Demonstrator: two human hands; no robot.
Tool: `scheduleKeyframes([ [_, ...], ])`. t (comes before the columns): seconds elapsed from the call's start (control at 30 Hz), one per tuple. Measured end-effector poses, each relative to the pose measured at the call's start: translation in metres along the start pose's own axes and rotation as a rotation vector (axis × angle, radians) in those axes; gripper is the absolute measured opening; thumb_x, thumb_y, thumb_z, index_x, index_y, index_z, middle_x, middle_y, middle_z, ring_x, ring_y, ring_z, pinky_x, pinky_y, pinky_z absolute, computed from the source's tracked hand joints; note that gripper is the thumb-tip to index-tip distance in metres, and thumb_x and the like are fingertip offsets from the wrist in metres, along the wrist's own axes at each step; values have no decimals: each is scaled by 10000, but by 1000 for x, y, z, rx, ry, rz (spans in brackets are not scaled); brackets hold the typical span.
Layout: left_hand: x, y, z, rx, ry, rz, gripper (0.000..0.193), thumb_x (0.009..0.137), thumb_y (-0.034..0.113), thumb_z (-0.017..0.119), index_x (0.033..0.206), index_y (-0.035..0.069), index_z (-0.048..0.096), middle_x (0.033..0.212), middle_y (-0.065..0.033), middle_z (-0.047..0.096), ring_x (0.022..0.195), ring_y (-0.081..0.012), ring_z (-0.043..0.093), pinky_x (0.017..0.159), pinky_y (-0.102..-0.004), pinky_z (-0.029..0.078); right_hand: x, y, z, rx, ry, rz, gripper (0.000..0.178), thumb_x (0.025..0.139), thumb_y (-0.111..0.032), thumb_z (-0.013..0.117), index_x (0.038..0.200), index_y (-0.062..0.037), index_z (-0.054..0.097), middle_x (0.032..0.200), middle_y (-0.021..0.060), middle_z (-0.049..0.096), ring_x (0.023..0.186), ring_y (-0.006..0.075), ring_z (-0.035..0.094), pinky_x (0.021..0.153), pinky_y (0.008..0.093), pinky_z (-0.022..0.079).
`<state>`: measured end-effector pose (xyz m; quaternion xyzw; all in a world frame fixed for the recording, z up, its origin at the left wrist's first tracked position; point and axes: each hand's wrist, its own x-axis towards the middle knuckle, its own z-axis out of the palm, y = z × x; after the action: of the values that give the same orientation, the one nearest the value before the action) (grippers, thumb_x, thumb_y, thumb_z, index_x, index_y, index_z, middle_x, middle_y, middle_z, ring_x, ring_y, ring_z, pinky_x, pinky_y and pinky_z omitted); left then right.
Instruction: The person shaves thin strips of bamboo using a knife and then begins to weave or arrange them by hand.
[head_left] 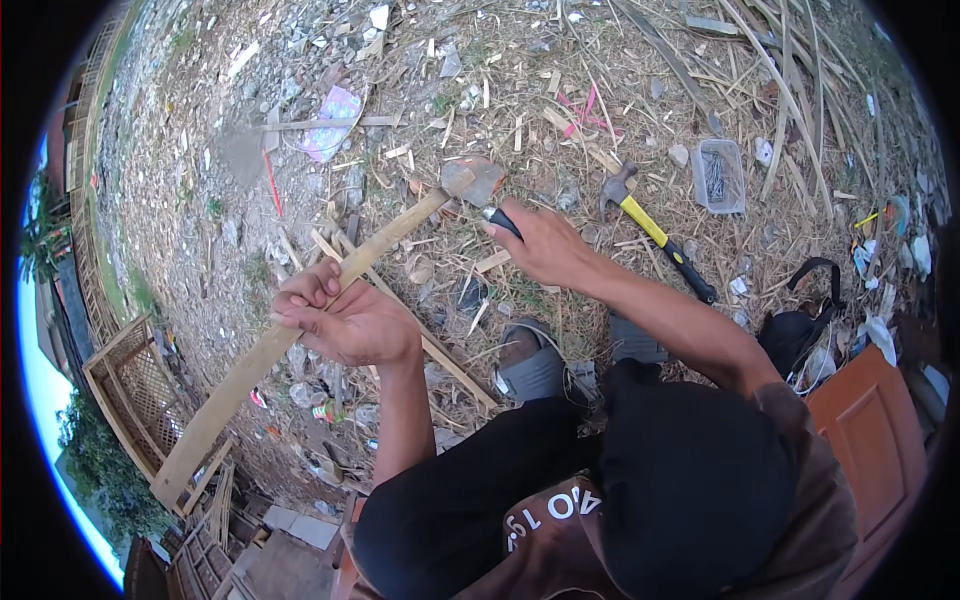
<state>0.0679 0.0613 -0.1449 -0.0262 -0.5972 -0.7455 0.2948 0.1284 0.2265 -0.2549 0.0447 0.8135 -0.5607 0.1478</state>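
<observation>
My left hand (355, 320) grips a long, flat bamboo slat (225, 388) near its middle, thumb and fingers closed on its edges. The slat slants from the lower left up to a reddish-grey stone (487, 184), where its far end lies. Close to that end, my right hand (550, 248) is closed around the black handle of a tool (506, 225). Only a bit of shiny metal shows beyond the handle, so its exact kind is unclear. A claw hammer (650, 225) with a yellow and black handle lies on the ground to the right of my right hand.
A clear plastic box (718, 178) of nails stands beyond the hammer. Bamboo strips (790, 100) lie at the far right, and wood chips litter the ground. A black bag (795, 340) and an orange panel (870, 430) are at the right; a lattice frame (140, 390) stands left.
</observation>
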Motion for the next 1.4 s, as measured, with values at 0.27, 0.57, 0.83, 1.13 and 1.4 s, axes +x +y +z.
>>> scheduleKeyframes([
  [0.27, 1, -2, -6, -31, 13, -8, 362, 1055, 378, 440, 818, 126, 333, 775, 3, 342, 715, -126, 343, 736, -292, 370, 6, 16, -10, -106, -49, 98, 329, 977, -330, 546, 1007, -4, 519, 699, 261, 627, 690, 469, 635, 637, 546, 480],
  [0.57, 7, -17, -14, -29, 51, 48, 269, 1064, 350, 404, 929, 122, 360, 850, -13, 396, 768, -134, 407, 826, -329, 402, -17, 18, 4, -51, 27, 55, 254, 977, -268, 581, 1011, -22, 528, 671, 227, 624, 638, 432, 654, 565, 486, 485],
  [0.83, 9, -20, -15, -86, 60, 78, 269, 1059, 343, 420, 927, 116, 358, 857, -23, 398, 789, -147, 413, 829, -353, 396, -1, 27, 17, -334, 47, 80, 299, 969, -258, 593, 968, 23, 492, 587, 227, 594, 589, 440, 645, 524, 468, 505],
  [1.13, 19, -16, -9, -17, 224, -35, 286, 1081, 343, 301, 923, 110, 342, 888, -43, 403, 820, -169, 403, 871, -362, 389, -17, -4, 17, 52, -46, -65, 304, 1003, -295, 548, 977, 7, 522, 646, 215, 617, 591, 397, 655, 538, 465, 486],
  [1.4, 13, -17, -18, 58, 276, -95, 264, 1083, 308, 256, 930, 103, 320, 885, -41, 390, 820, -170, 389, 878, -372, 383, -13, 3, 19, -11, 12, -331, 328, 1006, -321, 530, 957, 3, 517, 609, 175, 610, 597, 386, 658, 551, 493, 483],
])
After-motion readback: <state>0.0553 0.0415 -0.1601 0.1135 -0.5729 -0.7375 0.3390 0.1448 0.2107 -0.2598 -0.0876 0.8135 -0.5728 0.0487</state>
